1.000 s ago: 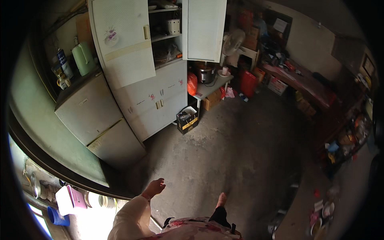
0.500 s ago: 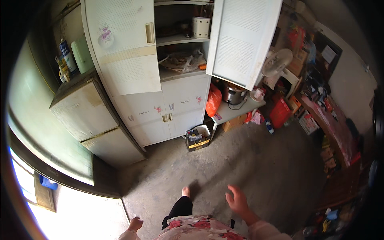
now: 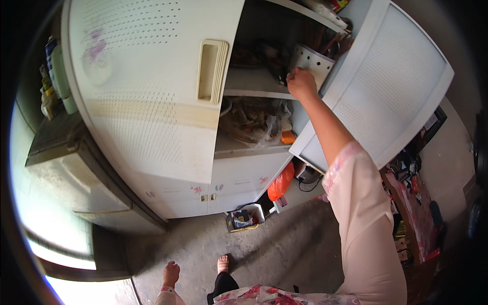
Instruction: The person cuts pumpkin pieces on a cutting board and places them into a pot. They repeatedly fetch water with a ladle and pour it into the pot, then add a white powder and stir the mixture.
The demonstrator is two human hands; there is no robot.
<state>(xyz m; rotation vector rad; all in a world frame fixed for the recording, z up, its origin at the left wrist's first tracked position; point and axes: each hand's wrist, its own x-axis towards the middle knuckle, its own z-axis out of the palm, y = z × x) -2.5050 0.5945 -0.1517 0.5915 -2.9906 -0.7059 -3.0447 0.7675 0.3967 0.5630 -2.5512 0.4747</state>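
Observation:
My right hand [image 3: 300, 81] is raised into the open white cabinet, its fingers curled in front of a cream holder [image 3: 315, 68] filled with utensils. Whatever those fingers grip is hidden. A dark object [image 3: 278, 71] lies just left of that hand on the same shelf. The shelf below holds a dish with clear plastic bags [image 3: 254, 119] and an orange item [image 3: 287, 138]. My left hand [image 3: 171, 273] hangs low over the floor, fingers loosely curled, their inner side hidden. The left cabinet door [image 3: 142, 122] is closed; the right one [image 3: 381, 76] stands open.
A small fridge [image 3: 86, 173] stands left of the cabinet, bottles [image 3: 51, 96] on top. A box bag [image 3: 245, 218] sits on the concrete floor [image 3: 284, 249]. An orange bag [image 3: 279, 183] hangs beside a low table [image 3: 297, 195]. A cluttered table [image 3: 412, 213] is at the right.
I have come closer to the cabinet. My right hand has risen from low at waist level up into the upper shelves, while my left hand stays low.

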